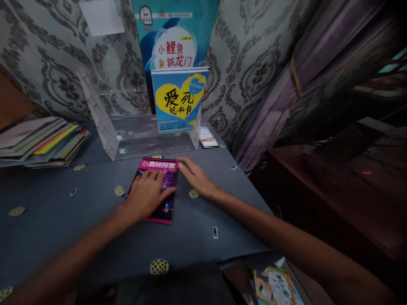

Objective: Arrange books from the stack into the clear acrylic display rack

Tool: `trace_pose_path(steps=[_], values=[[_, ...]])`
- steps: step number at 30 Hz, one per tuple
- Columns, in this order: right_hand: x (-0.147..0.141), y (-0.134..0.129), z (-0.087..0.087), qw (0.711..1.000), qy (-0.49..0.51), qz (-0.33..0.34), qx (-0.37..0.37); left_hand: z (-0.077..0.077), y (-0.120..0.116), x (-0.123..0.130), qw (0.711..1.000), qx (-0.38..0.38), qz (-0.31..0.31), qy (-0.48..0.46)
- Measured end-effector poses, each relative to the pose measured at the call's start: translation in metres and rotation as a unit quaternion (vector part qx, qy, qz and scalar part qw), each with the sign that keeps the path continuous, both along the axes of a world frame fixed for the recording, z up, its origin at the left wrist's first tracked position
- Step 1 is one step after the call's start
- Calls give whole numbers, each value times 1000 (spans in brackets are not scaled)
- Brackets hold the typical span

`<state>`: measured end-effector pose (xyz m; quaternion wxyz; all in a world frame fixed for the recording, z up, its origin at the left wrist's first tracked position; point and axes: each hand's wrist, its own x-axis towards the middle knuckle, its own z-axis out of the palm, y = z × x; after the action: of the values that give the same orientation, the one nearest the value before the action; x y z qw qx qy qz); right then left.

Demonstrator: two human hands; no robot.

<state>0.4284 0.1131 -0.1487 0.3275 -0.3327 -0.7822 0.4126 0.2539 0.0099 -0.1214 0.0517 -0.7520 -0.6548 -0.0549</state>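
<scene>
A dark purple book (pixel 167 203) with a pink title band lies flat on the blue-grey table cloth. My left hand (pixel 146 191) rests on its cover, fingers stretched towards the title, and hides much of the left part. At the book's upper right corner is my right hand (pixel 194 174), fingers extended along the edge; it looks to touch the edge without gripping. Behind them, a clear acrylic stand (pixel 143 146) holds an upright blue book (pixel 181 101) with a yellow heart at its right end.
A large teal picture book (pixel 203 25) stands against the patterned wall. Several stacked books (pixel 41 142) lie at the left. Beyond the table's right edge are a purple curtain (pixel 270 106) and a dark red surface (pixel 333 199). More books (pixel 275 286) sit low at the front right.
</scene>
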Motion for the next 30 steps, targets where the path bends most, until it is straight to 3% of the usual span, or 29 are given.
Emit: trace_pose_path(steps=[7,15,20,25,28,30], values=[[-19,31,-11,998,-28,-40,30,-14,-6,22,999,-27,12,42],[-24,34,-15,979,-154,-22,131,-20,-7,22,998,-14,12,52],[-23,39,-18,982,-121,-28,140,-22,-7,21,999,-14,13,41],[-24,47,-11,998,-29,-8,56,-19,-7,21,999,-32,18,25],[-26,43,-7,994,67,-28,-86,-19,-8,20,1000,-19,12,18],[-26,36,-5,967,132,-44,-215,-18,-8,19,1000,-15,10,16]])
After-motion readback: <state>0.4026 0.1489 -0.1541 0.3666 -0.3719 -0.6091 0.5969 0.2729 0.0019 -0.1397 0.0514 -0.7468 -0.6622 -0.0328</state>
